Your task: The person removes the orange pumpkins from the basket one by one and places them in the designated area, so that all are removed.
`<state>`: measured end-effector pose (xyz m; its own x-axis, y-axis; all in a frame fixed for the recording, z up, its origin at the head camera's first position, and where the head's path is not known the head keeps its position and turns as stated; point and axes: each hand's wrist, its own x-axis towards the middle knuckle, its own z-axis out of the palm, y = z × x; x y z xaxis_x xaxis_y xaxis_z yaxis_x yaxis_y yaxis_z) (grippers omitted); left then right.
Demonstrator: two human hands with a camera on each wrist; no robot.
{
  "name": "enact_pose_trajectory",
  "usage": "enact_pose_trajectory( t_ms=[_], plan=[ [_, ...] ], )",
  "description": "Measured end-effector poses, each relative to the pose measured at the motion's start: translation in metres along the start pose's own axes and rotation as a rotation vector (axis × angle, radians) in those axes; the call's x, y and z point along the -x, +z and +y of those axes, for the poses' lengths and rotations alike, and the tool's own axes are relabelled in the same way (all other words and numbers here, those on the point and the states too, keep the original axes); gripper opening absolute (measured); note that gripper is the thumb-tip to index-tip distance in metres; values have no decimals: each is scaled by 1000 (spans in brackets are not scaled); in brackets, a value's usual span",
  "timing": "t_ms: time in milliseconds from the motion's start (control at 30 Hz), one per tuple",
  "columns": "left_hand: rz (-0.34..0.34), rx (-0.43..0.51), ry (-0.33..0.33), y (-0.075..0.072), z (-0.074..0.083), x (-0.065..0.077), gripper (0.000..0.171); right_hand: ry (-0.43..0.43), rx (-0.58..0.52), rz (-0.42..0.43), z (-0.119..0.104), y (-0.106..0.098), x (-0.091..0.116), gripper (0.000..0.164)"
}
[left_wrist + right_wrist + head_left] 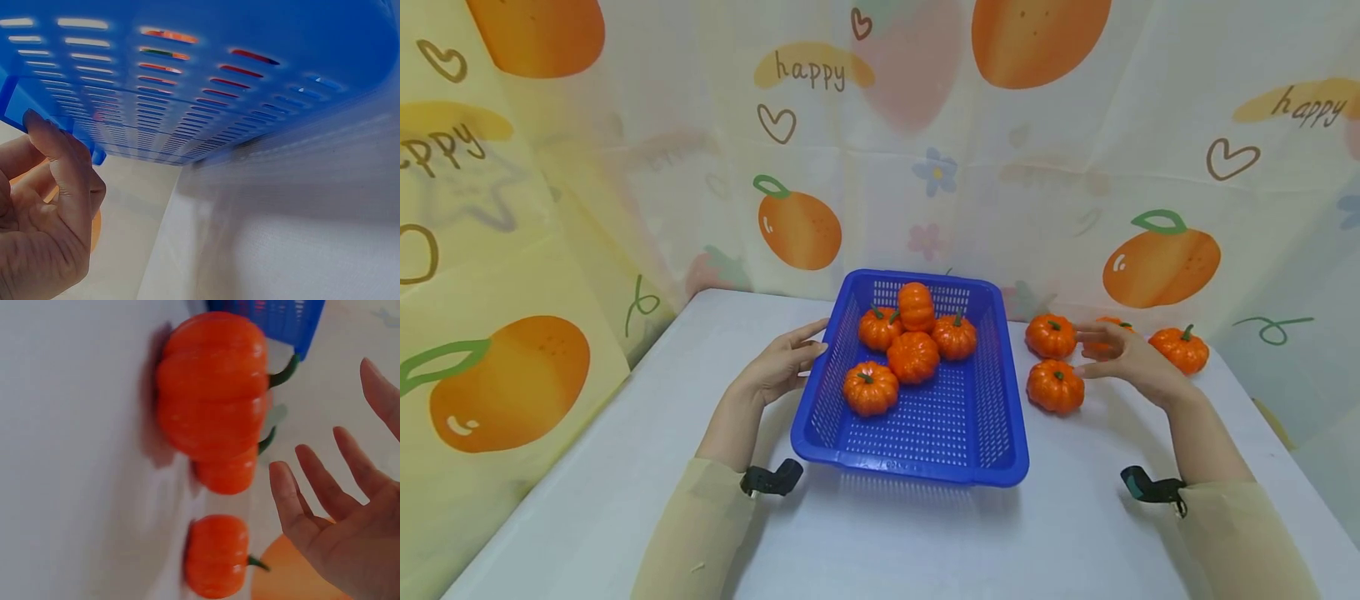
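Observation:
A blue plastic basket (910,475) with slotted walls sits in the middle of the head view, holding several small orange pumpkins (870,388) bunched toward its back and left. At the basket's left rim, my left hand (778,365) grips the edge; in the left wrist view its fingers (59,159) bend at the rim. My right hand (1123,360) hovers over the pumpkins on the right, fingers spread and holding nothing. Nearest to it are a front pumpkin (1056,387) and a back pumpkin (1050,336). Another pumpkin (1111,322) is partly hidden behind that hand.
One more pumpkin (1180,349) lies farther right, near the edge of the white table (910,550). A fruit-patterned curtain (880,200) hangs directly behind the table and along the left side.

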<state>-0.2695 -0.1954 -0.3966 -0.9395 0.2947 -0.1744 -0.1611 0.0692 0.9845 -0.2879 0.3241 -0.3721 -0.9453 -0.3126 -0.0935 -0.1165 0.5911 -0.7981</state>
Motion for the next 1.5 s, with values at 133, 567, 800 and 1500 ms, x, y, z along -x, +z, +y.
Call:
enact_pose_trajectory(
  t_ms=[133, 567, 800, 1500],
  plan=[
    [2, -4, 2, -1, -1, 0, 61, -55, -7, 11, -24, -2, -5, 72],
    [-15, 2, 8, -1, 0, 0, 61, -215, -15, -76, -143, 30, -29, 69],
    [-14, 7, 8, 0, 2, 0, 61, -293, -22, -188, -183, 68, -48, 70],
    [-12, 10, 5, 2, 1, 3, 60, -212, 72, -522, -185, 162, -97, 69]
  ],
)
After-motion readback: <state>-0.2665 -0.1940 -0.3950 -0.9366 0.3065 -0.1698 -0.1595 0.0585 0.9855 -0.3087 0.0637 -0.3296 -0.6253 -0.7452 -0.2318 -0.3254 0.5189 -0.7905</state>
